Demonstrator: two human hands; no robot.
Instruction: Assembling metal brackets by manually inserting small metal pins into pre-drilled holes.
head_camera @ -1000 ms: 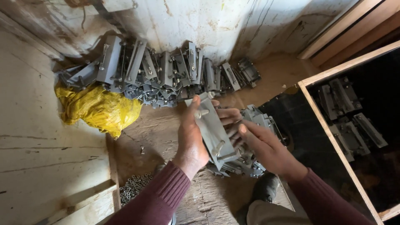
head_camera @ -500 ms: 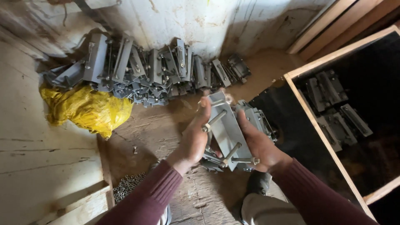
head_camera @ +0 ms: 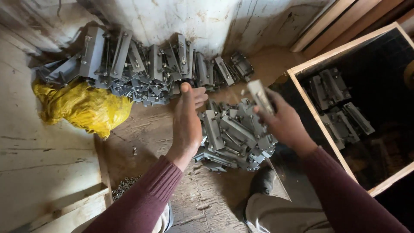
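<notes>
— Head view: two-handed hold on grey metal bracket [head_camera: 260, 96] given up moments before; now clamped in right hand [head_camera: 285, 125] alone, carried toward wooden crate [head_camera: 317, 116].

— And left hand [head_camera: 187, 116]?

— Opened flat, empty, fingers spread above loose bracket pile [head_camera: 235, 136].

— Materials?

— Dull grey steel, flat plates, bolted. Longer row [head_camera: 142, 64] leaned against scuffed wall; crumpled yellow plastic bag [head_camera: 84, 108] beside, small nuts [head_camera: 125, 185] scattered on worn boards.

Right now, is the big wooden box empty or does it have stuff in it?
Not empty. The wooden box has no lid, and several grey metal brackets lie on its dark bottom, with much of the bottom bare.
</notes>
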